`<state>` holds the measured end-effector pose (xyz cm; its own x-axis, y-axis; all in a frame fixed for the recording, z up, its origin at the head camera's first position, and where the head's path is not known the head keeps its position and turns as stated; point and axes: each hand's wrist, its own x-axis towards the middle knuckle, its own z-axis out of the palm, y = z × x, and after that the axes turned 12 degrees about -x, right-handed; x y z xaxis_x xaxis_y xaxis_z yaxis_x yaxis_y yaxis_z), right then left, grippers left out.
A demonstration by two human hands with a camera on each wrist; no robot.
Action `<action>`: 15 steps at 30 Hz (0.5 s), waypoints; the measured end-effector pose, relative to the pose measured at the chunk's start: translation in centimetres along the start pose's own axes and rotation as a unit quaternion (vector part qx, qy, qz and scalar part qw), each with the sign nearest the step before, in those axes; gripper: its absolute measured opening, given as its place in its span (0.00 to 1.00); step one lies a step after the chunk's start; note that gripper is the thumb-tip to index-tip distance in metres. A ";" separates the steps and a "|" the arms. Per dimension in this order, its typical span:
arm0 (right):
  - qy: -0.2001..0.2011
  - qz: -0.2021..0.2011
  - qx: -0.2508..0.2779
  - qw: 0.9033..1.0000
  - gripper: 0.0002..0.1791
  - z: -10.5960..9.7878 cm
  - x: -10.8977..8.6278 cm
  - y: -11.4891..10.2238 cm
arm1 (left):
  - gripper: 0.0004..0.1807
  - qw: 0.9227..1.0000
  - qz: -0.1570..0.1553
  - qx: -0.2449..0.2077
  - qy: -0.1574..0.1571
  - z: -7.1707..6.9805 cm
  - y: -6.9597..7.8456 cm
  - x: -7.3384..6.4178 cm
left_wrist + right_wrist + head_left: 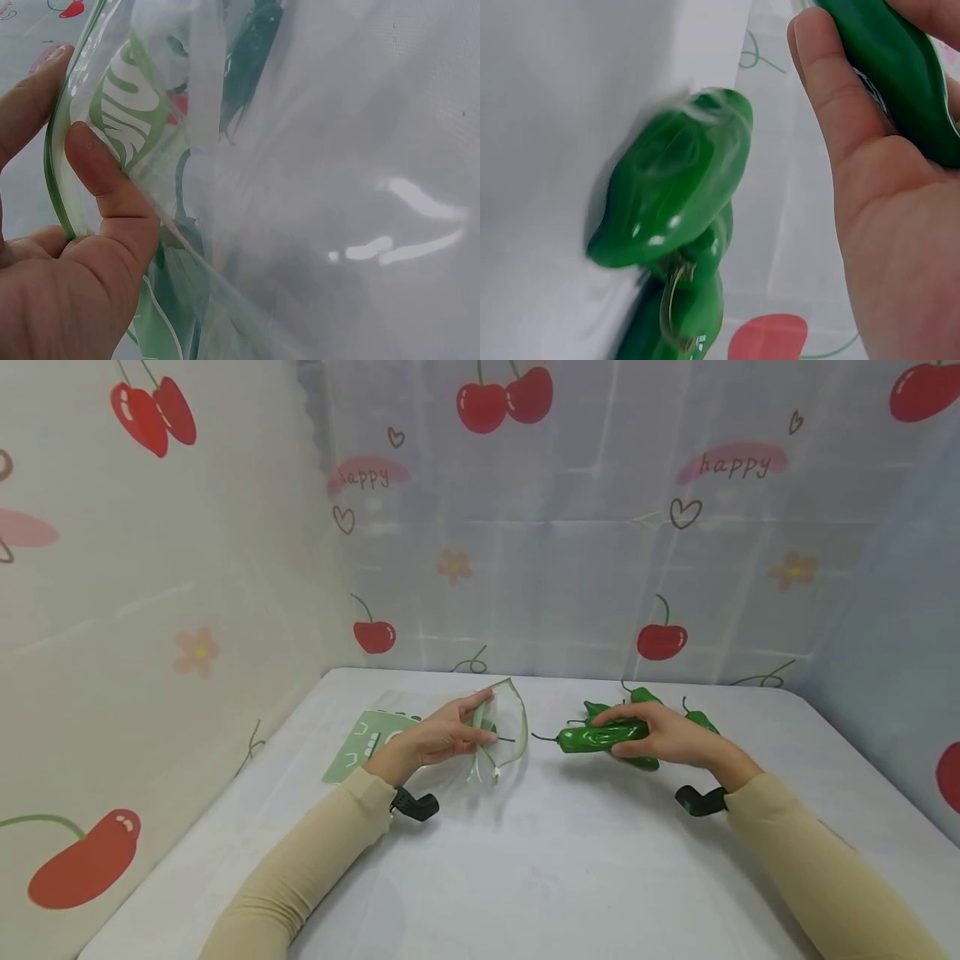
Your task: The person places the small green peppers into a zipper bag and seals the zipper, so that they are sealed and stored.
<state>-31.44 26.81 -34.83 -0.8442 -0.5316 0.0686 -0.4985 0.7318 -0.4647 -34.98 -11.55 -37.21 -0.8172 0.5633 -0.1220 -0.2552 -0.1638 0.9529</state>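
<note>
- While the left hand (453, 727) grips the bag (356, 747) by its mouth, toward the table's (450, 877) far-left corner, the right hand (667, 735) clasps a pepper (588, 738) between thumb and fingers.
- Across the room from us, the pepper lies right of the bag, apart from it, long axis roughly along the far edge, stem aimed at the mouth.
- The hands are apart, the pepper between them, the right nearer.
- Loose peppers (701, 721) lie about the right hand, toward the far edge.
</note>
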 end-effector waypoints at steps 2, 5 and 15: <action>0.003 -0.008 0.006 1.000 0.24 0.2 0.5 -0.1 | 0.55 1.000 0.000 0.001 -0.003 -0.1 -0.1 0.1; 0.008 -0.025 0.007 1.000 0.24 0.5 1.2 -0.1 | 0.56 1.000 0.002 0.007 -0.004 -0.1 0.0 0.1; 0.019 -0.033 0.015 0.999 0.24 0.7 2.0 -0.2 | 0.55 1.000 -0.002 0.002 0.001 -0.2 0.1 -0.1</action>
<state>-32.91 25.29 -35.27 -0.8172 -0.5611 0.1319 -0.5469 0.6825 -0.4848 -35.01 -11.75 -37.18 -0.8168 0.5630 -0.1258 -0.2564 -0.1589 0.9534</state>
